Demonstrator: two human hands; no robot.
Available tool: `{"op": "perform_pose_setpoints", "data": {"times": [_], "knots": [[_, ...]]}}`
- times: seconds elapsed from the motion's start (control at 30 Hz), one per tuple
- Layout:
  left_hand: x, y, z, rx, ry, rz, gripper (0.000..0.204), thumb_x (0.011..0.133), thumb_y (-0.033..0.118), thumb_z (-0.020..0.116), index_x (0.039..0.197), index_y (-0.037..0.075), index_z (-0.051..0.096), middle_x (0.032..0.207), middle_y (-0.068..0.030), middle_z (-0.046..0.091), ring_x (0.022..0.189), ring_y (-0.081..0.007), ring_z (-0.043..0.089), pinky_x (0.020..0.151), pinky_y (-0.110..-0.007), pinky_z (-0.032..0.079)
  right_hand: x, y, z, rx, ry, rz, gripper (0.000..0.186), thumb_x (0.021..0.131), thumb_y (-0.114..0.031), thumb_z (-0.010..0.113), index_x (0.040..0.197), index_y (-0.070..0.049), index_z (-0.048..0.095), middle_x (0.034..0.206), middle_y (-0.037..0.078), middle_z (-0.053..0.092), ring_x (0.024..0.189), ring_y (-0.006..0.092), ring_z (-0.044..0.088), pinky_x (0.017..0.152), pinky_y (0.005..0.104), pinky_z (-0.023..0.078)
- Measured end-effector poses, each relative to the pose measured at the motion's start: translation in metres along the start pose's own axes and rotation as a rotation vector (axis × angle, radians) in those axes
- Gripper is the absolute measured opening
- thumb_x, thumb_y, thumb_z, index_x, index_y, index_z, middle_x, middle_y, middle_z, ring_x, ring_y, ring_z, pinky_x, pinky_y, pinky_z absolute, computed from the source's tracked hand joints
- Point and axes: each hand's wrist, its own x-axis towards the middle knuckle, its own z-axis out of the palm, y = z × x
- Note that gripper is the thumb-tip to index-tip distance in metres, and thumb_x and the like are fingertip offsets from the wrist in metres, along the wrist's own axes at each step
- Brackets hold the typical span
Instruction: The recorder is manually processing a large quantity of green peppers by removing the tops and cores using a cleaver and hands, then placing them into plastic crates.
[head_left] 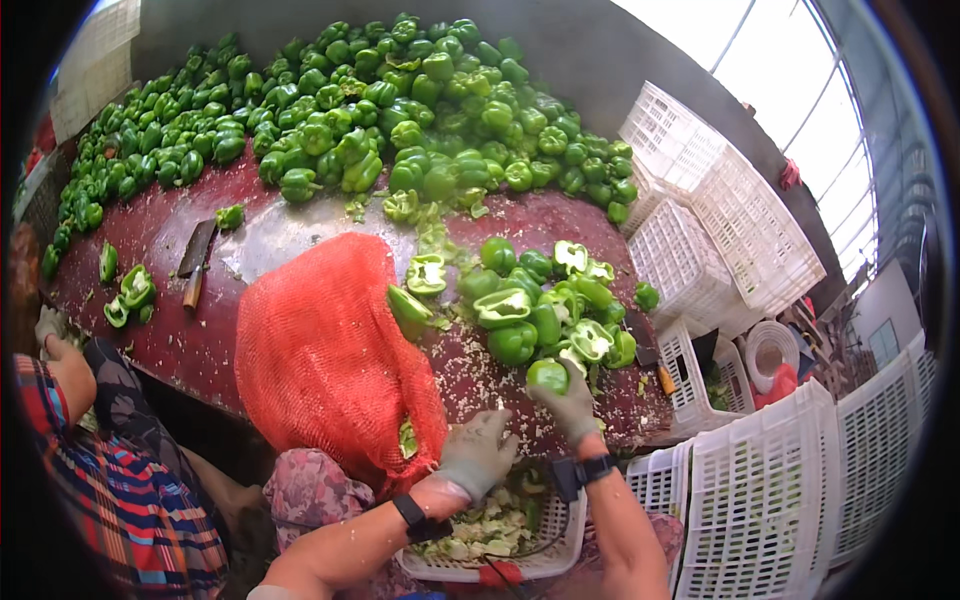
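My right hand (570, 408), in a pale glove, grips a green bell pepper (548, 376) at the near edge of a heap of pepper halves (550, 310). My left hand (480, 455), gloved too, hovers to the left with fingers apart and nothing visible in them. Beside it on the left bulges a red mesh bag (325, 345), with a bit of green pepper showing at its mouth. Below both hands, a white basket (575, 525) holds pale pepper cores and scraps (490, 535).
Whole green peppers (380, 110) form a large pile along the back of the dark red table (170, 250). A cleaver (196, 255) lies at left; another knife's orange handle (666, 380) shows at right. White crates (755, 490) stand at right. Another person's plaid sleeve (120, 480) is at left.
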Motion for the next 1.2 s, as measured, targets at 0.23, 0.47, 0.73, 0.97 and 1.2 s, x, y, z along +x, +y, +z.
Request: {"op": "perform_pose_setpoints", "data": {"times": [0.23, 0.47, 0.73, 0.97, 1.2], "knots": [[-0.007, 0.011, -0.010, -0.637, -0.189, 0.146, 0.056, 0.084, 0.016, 0.070, 0.134, 0.007, 0.047, 0.119, -0.0115, 0.057, 0.101, -0.0182, 0.060, 0.092, -0.031, 0.047, -0.082, -0.009, 0.020, 1.440, -0.230, 0.099, 0.056, 0.087, -0.031, 0.056, 0.134, -0.004, 0.044, 0.122, 0.012, 0.055, 0.110, 0.0248, 0.057, 0.094, 0.0373, 0.047], [-0.017, 0.025, -0.014, -1.057, -0.420, 0.040, 0.047, 0.086, 0.012, 0.070, 0.128, 0.005, 0.049, 0.113, -0.0089, 0.061, 0.098, -0.0152, 0.060, 0.084, -0.030, 0.051, -0.114, -0.036, 0.006, 1.493, -0.216, 0.179, 0.054, 0.086, -0.038, 0.061, 0.129, -0.007, 0.051, 0.116, 0.009, 0.060, 0.109, 0.0228, 0.057, 0.095, 0.0362, 0.046], [-0.028, 0.019, -0.015, -0.908, -0.159, 0.126, 0.036, 0.080, 0.000, 0.067, 0.115, 0.001, 0.059, 0.112, -0.0027, 0.047, 0.091, -0.0141, 0.061, 0.080, -0.027, 0.051, -0.108, -0.049, 0.050, 1.509, -0.076, 0.070, 0.037, 0.092, -0.037, 0.059, 0.117, -0.011, 0.056, 0.103, -0.001, 0.059, 0.094, 0.0107, 0.057, 0.085, 0.0264, 0.047], [-0.022, 0.006, -0.005, -0.555, -0.238, 0.217, 0.032, 0.079, 0.005, 0.071, 0.108, -0.002, 0.060, 0.096, -0.0036, 0.052, 0.088, -0.0144, 0.059, 0.078, -0.028, 0.051, -0.119, -0.014, 0.062, 1.070, 0.135, 0.033, 0.034, 0.099, -0.026, 0.046, 0.123, -0.005, 0.055, 0.115, 0.004, 0.059, 0.107, 0.0148, 0.055, 0.096, 0.0291, 0.043], [-0.043, 0.034, -0.027, -0.626, -0.305, 0.277, 0.030, 0.080, 0.006, 0.068, 0.108, -0.002, 0.059, 0.096, -0.0049, 0.053, 0.087, -0.0160, 0.058, 0.081, -0.028, 0.049, -0.115, -0.008, 0.051, 0.927, 0.120, -0.101, 0.035, 0.098, -0.022, 0.046, 0.126, -0.003, 0.054, 0.120, 0.006, 0.057, 0.112, 0.0154, 0.052, 0.099, 0.0290, 0.041]]}}
